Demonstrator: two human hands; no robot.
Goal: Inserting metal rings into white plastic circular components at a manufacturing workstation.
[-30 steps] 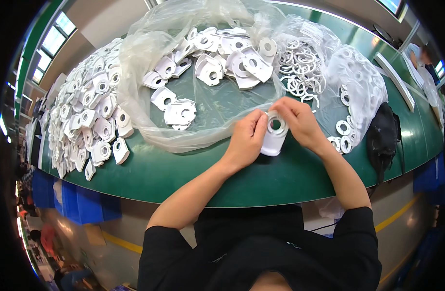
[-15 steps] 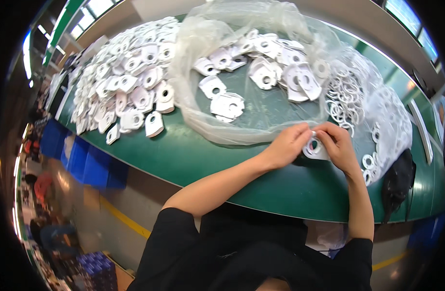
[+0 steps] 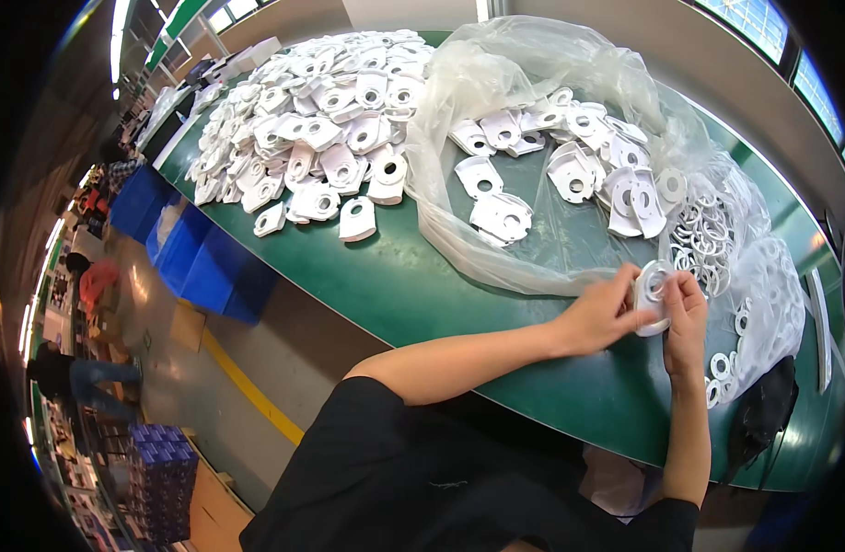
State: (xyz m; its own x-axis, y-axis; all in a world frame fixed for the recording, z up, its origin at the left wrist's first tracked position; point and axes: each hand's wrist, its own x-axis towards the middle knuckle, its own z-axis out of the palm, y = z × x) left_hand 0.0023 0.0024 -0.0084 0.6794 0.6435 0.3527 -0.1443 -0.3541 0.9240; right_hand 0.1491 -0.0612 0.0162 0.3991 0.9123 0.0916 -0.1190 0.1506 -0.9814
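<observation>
Near the front edge of the green table [image 3: 395, 285], toward its right end, both hands meet on one white plastic part [image 3: 651, 296] with a round hole. From the head view, the left hand [image 3: 607, 316] pinches the part's left side between thumb and fingers, and the right hand [image 3: 688, 308] closes on its right side, so the two hands are together, clamped on the same piece, just above the tabletop. Just behind them lies an open clear plastic bag [image 3: 533, 156] spread over the middle of the table, with loose white parts [image 3: 570, 170] of the same kind scattered on it. Toward the right end, beside the hands, sits a cluster of white rings [image 3: 708, 235], more of them inside another clear bag [image 3: 772, 294] by the right edge. At the far left corner a big heap of white parts [image 3: 312, 138] covers the surface. Blue crates [image 3: 197, 253] stand on the floor below the left edge.
</observation>
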